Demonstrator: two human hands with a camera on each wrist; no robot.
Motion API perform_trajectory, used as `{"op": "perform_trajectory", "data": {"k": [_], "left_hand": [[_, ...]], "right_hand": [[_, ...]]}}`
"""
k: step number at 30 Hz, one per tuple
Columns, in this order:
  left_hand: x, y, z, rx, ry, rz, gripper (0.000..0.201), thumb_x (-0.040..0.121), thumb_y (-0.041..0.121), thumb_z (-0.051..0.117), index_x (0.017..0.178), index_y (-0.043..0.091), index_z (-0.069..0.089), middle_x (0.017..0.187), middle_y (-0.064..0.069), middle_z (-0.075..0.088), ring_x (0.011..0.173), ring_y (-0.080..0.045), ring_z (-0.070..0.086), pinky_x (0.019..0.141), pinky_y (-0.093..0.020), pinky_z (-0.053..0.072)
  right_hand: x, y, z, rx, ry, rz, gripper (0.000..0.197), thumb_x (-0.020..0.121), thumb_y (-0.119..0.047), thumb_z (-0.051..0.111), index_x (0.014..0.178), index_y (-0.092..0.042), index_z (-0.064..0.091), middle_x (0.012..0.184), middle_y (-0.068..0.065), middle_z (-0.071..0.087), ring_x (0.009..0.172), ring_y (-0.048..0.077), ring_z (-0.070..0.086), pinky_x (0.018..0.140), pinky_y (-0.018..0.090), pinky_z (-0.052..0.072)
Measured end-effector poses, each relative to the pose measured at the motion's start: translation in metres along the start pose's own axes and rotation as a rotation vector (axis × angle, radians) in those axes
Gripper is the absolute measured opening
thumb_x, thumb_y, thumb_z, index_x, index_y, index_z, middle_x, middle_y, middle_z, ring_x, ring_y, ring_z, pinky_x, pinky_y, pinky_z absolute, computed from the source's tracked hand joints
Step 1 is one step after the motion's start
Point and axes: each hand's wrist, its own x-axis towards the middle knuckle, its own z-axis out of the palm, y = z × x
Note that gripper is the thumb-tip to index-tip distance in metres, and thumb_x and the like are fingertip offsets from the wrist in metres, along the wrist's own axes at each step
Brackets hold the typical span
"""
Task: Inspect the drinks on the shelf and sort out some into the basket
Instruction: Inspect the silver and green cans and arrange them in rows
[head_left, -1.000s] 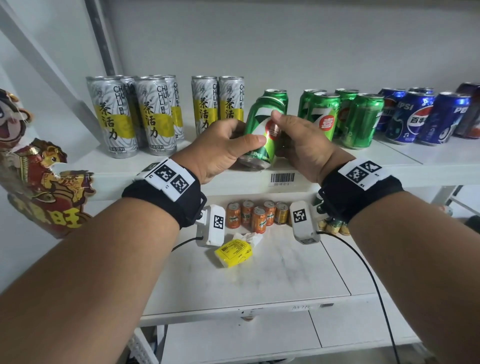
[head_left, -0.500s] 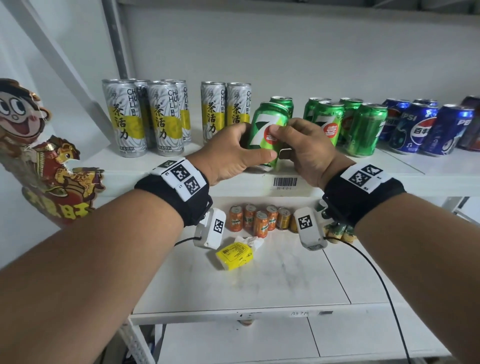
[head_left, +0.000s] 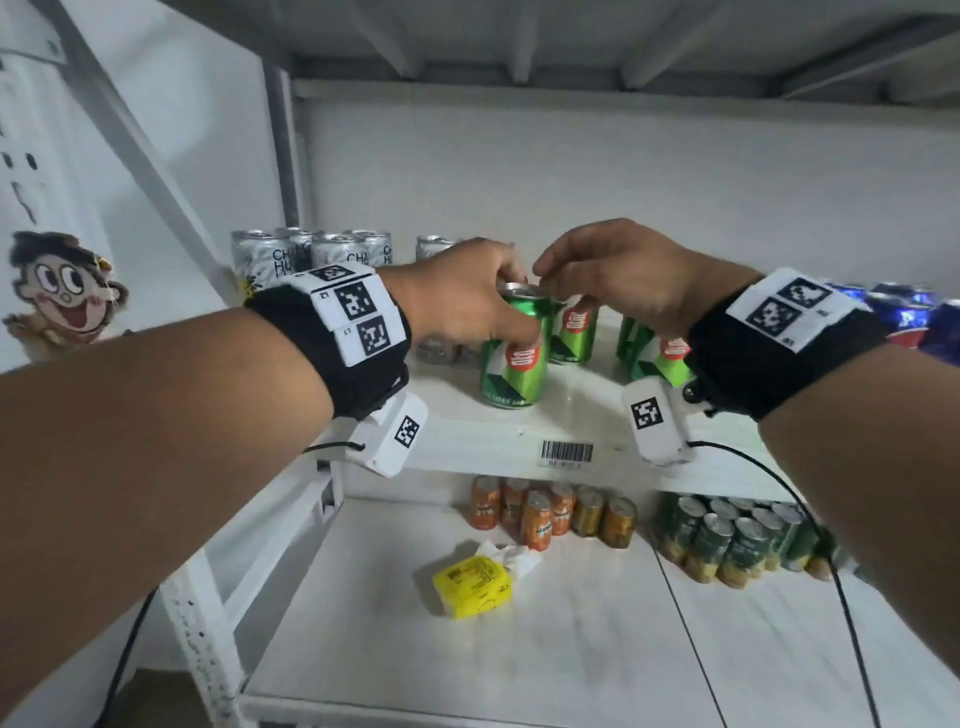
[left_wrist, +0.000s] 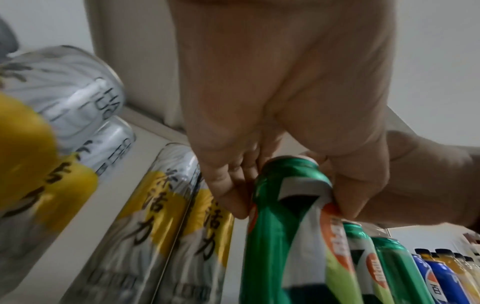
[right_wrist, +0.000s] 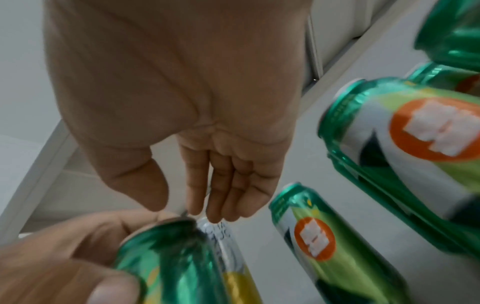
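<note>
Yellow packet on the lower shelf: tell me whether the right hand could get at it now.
Probably yes. The right hand holds nothing, and the yellow packet lies alone toward the lower shelf's front, nothing covering it.

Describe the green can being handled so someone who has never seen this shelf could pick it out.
On the upper shelf, right of the tall silver-and-yellow cans, stands a cluster of green cans. The one meant is the green can nearest the shelf's front edge, just above the barcode label. It alone has the left hand gripping it near its top.
</note>
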Motion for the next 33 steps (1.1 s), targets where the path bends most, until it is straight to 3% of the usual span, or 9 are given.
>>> {"op": "perform_trajectory", "data": {"k": [5,9,12,14,18,24,28,31,33], "left_hand": [[0.020,0.014,-0.006,0.099,-0.007,0.022,0.038,0.080,0.042,0.090,0.109,0.024,0.075,0.101,0.010,0.076,0.089,-0.006,0.072,0.076,-0.027,0.058],[0.028,0.020,-0.008,0.176,-0.030,0.037,0.023,0.080,0.037,0.089,0.094,0.021,0.080,0.091,0.009,0.078,0.081,-0.004,0.072,0.078,-0.028,0.061],[0.030,0.019,-0.009,0.207,-0.033,0.024,0.024,0.081,0.038,0.089,0.099,0.023,0.080,0.097,0.011,0.078,0.090,-0.007,0.073,0.085,-0.033,0.063],[0.031,0.019,-0.010,0.225,-0.037,0.012,0.027,0.082,0.039,0.089,0.103,0.023,0.080,0.100,0.012,0.077,0.093,-0.007,0.073,0.087,-0.035,0.064],[0.030,0.020,-0.011,0.263,-0.026,0.015,0.031,0.083,0.041,0.088,0.107,0.023,0.080,0.102,0.014,0.075,0.095,-0.006,0.071,0.090,-0.035,0.063],[0.024,0.024,-0.009,0.296,-0.002,0.037,0.034,0.081,0.040,0.089,0.110,0.024,0.078,0.109,0.012,0.074,0.104,-0.011,0.071,0.096,-0.040,0.062],[0.014,0.030,-0.009,0.255,0.043,0.085,0.039,0.081,0.043,0.089,0.113,0.026,0.075,0.111,0.013,0.069,0.101,-0.008,0.068,0.088,-0.031,0.060],[0.003,0.040,-0.008,0.233,0.081,0.152,0.042,0.079,0.042,0.090,0.115,0.027,0.075,0.109,0.015,0.068,0.097,-0.003,0.064,0.074,-0.017,0.048],[-0.005,0.046,-0.003,0.228,0.063,0.192,0.045,0.078,0.040,0.092,0.117,0.025,0.074,0.108,0.014,0.068,0.093,0.001,0.062,0.069,-0.014,0.044]], "right_hand": [[0.038,-0.001,-0.014,-0.625,0.035,-0.070,0.036,0.092,-0.028,0.068,0.127,-0.020,0.070,0.128,0.003,0.067,0.117,0.022,0.061,0.090,0.028,0.045],[0.067,0.012,-0.004,-0.807,-0.073,0.011,0.054,0.090,-0.038,0.070,0.140,-0.020,0.060,0.138,0.006,0.061,0.124,0.027,0.059,0.090,0.031,0.046],[0.081,0.025,0.003,-0.829,-0.160,0.051,0.061,0.086,-0.040,0.074,0.141,-0.020,0.059,0.137,0.006,0.062,0.119,0.027,0.061,0.095,0.035,0.052],[0.086,0.032,0.006,-0.837,-0.185,0.060,0.062,0.085,-0.036,0.075,0.142,-0.018,0.057,0.136,0.006,0.062,0.116,0.027,0.062,0.091,0.035,0.053],[0.087,0.037,0.006,-0.824,-0.148,0.029,0.050,0.083,-0.030,0.076,0.131,-0.019,0.063,0.122,0.004,0.062,0.099,0.023,0.058,0.077,0.030,0.046],[0.063,0.023,-0.006,-0.705,-0.097,-0.003,0.042,0.078,-0.033,0.082,0.116,-0.025,0.065,0.113,-0.002,0.060,0.099,0.021,0.059,0.074,0.028,0.046],[0.031,0.006,-0.021,-0.634,-0.048,-0.016,0.040,0.077,-0.037,0.083,0.112,-0.030,0.067,0.107,-0.006,0.061,0.092,0.017,0.061,0.066,0.026,0.044],[0.003,-0.005,-0.031,-0.596,-0.011,0.008,0.039,0.076,-0.039,0.083,0.111,-0.033,0.067,0.096,-0.016,0.059,0.081,0.001,0.057,0.059,0.021,0.040],[-0.015,-0.009,-0.035,-0.558,0.025,0.016,0.042,0.077,-0.038,0.084,0.114,-0.031,0.067,0.098,-0.013,0.062,0.081,0.002,0.059,0.060,0.021,0.041]]}}
